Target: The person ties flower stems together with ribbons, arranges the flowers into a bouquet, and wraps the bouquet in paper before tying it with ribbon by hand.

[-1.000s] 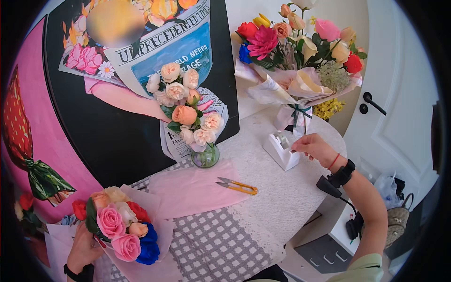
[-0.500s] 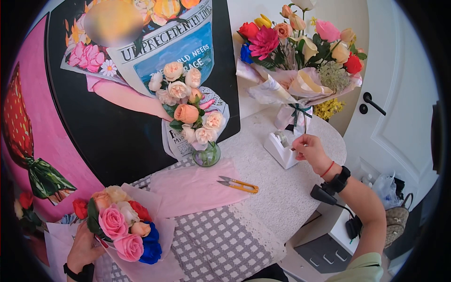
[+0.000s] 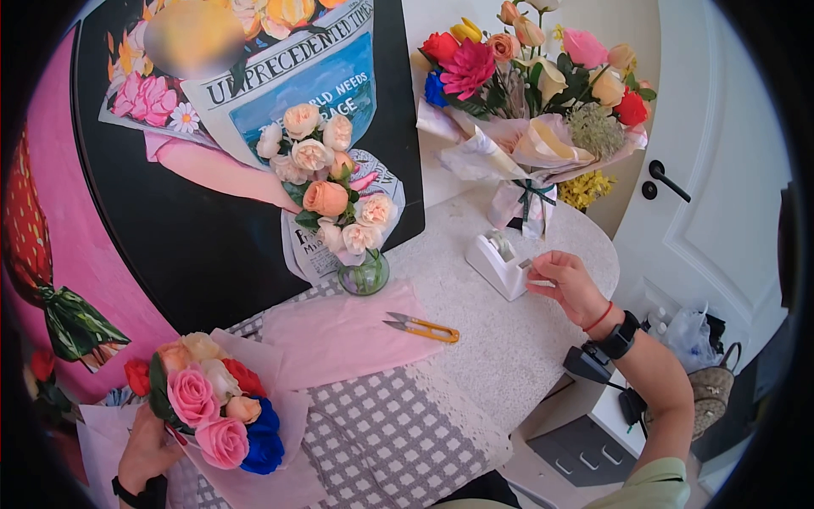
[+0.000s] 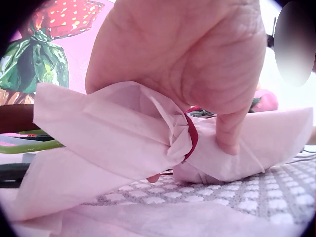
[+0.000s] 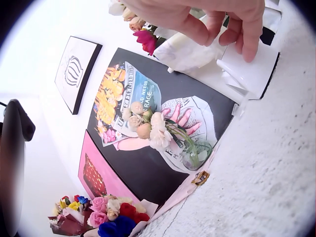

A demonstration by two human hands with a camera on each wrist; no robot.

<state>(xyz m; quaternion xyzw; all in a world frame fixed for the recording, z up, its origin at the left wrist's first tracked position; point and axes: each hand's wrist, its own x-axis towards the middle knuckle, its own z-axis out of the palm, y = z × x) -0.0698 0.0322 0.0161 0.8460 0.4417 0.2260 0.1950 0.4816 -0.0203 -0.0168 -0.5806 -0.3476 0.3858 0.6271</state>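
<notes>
My left hand grips a bouquet of pink, red, blue and cream roses at its wrapped stems. In the left wrist view, pale pink paper is gathered by a red ribbon just beneath the palm; the stem ends poke out at the left. On the table, a white tape dispenser carries a roll of clear tape. The right hand is at its front end, with bent fingers and thumb pinching at the tape's end. The strip itself hardly shows.
Yellow-handled snips lie on pink paper mid-table. Behind stand a glass vase of peach roses and a large wrapped bouquet. A painted board leans at the back. Checked cloth covers the front.
The right hand stays by the dispenser's front, its fingers now spread a little more and drawn slightly lower. The left hand keeps its hold on the bouquet. The head view has shifted slightly.
</notes>
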